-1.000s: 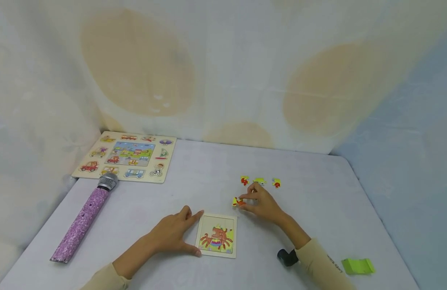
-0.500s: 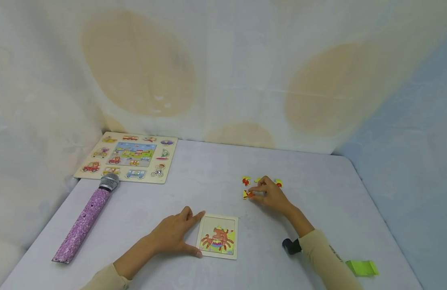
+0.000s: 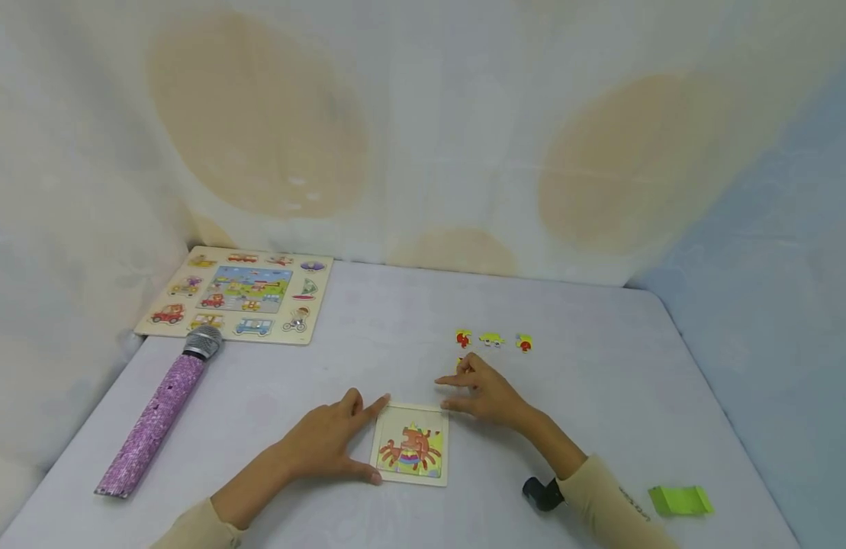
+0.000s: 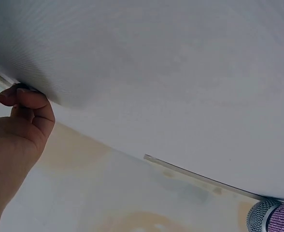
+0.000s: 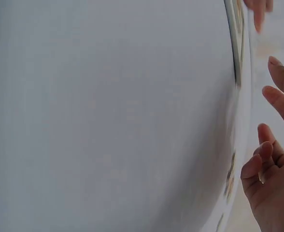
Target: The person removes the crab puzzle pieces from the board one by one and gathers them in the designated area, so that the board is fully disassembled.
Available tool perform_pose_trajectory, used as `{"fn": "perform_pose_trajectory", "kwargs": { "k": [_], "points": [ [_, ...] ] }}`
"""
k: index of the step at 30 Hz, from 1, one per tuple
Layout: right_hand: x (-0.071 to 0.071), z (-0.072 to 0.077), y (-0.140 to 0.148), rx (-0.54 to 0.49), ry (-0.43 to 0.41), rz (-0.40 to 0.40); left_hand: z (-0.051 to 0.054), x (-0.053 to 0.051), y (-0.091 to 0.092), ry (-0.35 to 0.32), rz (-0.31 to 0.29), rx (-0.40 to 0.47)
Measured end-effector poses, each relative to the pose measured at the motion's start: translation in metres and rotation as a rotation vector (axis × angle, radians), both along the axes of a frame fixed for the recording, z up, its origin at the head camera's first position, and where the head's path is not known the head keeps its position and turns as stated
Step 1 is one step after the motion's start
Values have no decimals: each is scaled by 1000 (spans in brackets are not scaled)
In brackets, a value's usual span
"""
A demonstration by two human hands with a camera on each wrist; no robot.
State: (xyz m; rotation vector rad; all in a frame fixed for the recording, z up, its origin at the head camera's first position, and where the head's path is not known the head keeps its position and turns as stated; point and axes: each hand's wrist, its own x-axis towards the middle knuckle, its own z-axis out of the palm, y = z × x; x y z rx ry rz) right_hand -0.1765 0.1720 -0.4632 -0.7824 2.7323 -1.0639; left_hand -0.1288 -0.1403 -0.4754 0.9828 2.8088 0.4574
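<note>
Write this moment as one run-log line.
left hand: at left edge of puzzle frame; right hand: holding nothing, near frame's upper-right corner; loose pieces: beyond right hand

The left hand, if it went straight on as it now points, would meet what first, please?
Most likely the square, pale wooden puzzle tray with the red crab picture, right before the left hand; whether the fingertips already touch it is unclear.

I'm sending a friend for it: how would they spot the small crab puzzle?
On the white table, look to the near middle, where the left hand rests. Touching it is the crab puzzle, a small square wooden tray. Unlike the larger vehicle board in the far left corner, it shows a reddish crab.
</note>
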Motion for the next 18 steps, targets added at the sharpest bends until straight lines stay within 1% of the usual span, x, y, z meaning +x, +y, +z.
{"fn": "perform_pose_trajectory", "kwargs": {
  "k": [4,7,10,13,18],
  "points": [
    [15,2,-15,5,-55,103,1,3,1,-38,-24,-25],
    [21,1,-21,7,-71,149,3,7,2,-43,-60,-31],
    [25,0,-23,-5,-72,176,6,12,4,-24,-107,-18],
    [27,-3,-24,6,-72,186,7,17,5,-10,-155,3],
    [30,-5,-25,44,-49,197,5,23,7,27,-233,-1]
  ]
}}
